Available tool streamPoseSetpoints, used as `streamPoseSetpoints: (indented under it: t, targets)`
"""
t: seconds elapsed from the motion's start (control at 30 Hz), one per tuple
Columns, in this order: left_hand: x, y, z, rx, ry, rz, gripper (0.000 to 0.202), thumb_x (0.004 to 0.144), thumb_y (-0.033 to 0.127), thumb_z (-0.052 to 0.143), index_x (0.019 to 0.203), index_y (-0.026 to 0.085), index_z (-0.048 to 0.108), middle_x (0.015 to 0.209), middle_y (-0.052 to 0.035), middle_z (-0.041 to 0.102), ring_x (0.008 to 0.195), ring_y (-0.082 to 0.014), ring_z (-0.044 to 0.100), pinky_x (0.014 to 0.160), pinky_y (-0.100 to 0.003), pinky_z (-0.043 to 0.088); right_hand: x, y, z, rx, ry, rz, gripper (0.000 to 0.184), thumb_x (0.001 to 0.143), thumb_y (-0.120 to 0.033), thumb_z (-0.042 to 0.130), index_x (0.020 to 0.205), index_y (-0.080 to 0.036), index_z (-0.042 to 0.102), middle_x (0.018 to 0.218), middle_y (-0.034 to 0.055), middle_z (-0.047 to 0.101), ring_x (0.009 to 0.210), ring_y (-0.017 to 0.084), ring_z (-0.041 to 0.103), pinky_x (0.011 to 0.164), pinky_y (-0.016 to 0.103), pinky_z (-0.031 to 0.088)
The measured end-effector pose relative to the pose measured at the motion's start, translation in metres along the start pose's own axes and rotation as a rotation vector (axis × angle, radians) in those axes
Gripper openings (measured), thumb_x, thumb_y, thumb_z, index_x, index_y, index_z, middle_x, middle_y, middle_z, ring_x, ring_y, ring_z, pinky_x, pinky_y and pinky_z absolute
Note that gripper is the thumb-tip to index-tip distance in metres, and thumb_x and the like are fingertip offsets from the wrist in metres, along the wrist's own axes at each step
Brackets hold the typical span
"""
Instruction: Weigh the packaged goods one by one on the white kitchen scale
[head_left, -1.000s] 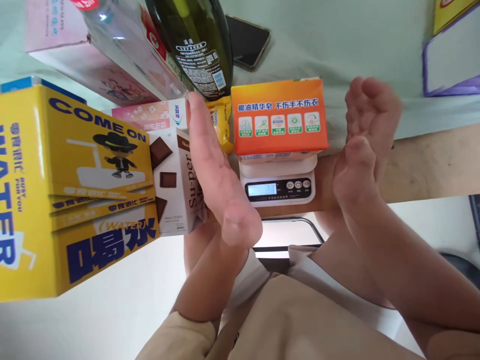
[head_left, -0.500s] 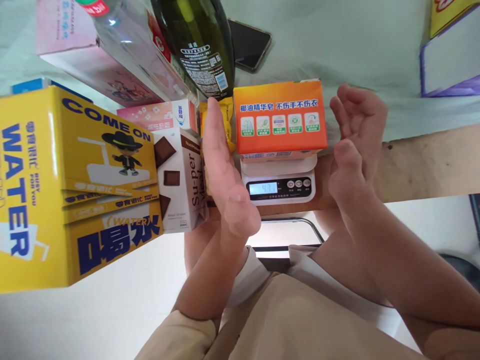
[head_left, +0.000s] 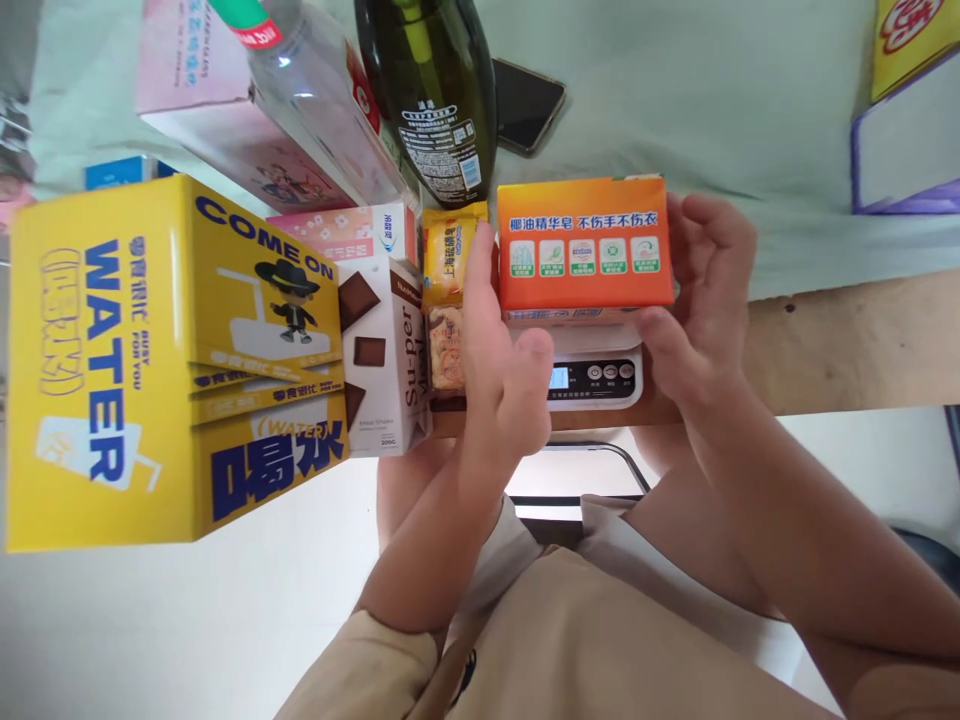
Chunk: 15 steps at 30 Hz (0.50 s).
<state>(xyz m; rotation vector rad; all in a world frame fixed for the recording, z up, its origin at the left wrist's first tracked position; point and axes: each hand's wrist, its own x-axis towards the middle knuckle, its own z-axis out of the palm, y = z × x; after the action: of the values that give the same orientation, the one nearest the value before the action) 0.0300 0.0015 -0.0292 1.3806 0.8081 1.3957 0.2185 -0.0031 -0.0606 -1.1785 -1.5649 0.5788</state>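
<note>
An orange box (head_left: pixel 584 246) with Chinese print rests on a small white kitchen scale (head_left: pixel 596 368) at the table's near edge. My left hand (head_left: pixel 499 350) presses against the box's left side, fingers along it and thumb in front of the scale's display. My right hand (head_left: pixel 701 290) cups the box's right end, with fingers curled over the top corner and thumb under the front edge. Both hands grip the box between them.
Left of the scale stand a white chocolate carton (head_left: pixel 386 355), a yellow snack packet (head_left: pixel 446 275) and a big yellow "WATER" box (head_left: pixel 176 350). Behind are a dark green bottle (head_left: pixel 439 90), a clear bottle (head_left: pixel 322 100), a pink box (head_left: pixel 217 110), a phone (head_left: pixel 529 105) and a purple-edged box (head_left: pixel 907 140).
Both hands were held open and apart beside the box; they have closed in and now clasp its two ends. The view has shifted a little to the left.
</note>
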Motion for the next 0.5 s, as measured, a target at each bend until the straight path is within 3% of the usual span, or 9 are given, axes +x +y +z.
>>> streamPoseSetpoints:
  t: [0.17,0.33,0.5]
  targets:
    - [0.001,0.001,0.001,0.052,0.02,-0.05,0.068,0.096,0.071,0.039,0.151,0.032,0.036,0.162,-0.0042,0.039,0.156,-0.0234,0.037,0.135,-0.039,0.03,0.004,-0.002,0.005,0.036,-0.035,0.012,0.091,0.071,-0.044,0.079,0.148,-0.04,0.032,0.145,0.0053,0.053,0.14,0.027,0.055,0.124,0.059,0.045]
    - [-0.002,0.005,0.0,0.136,-0.038,-0.071,0.071,0.094,0.07,0.044,0.155,0.035,0.03,0.154,-0.0038,0.051,0.15,-0.0249,0.045,0.13,-0.044,0.036,0.009,-0.002,0.004,0.038,-0.019,0.008,0.091,0.065,-0.041,0.084,0.143,-0.037,0.037,0.141,0.0046,0.056,0.129,0.023,0.062,0.117,0.052,0.053]
    - [-0.007,0.009,0.003,0.211,-0.051,-0.147,0.091,0.089,0.08,0.039,0.158,0.022,0.021,0.166,-0.0123,0.034,0.16,-0.0302,0.03,0.136,-0.05,0.025,0.018,0.0,0.006,0.095,-0.017,-0.047,0.093,0.055,-0.043,0.093,0.132,-0.033,0.041,0.132,0.0052,0.057,0.118,0.019,0.064,0.097,0.039,0.061]
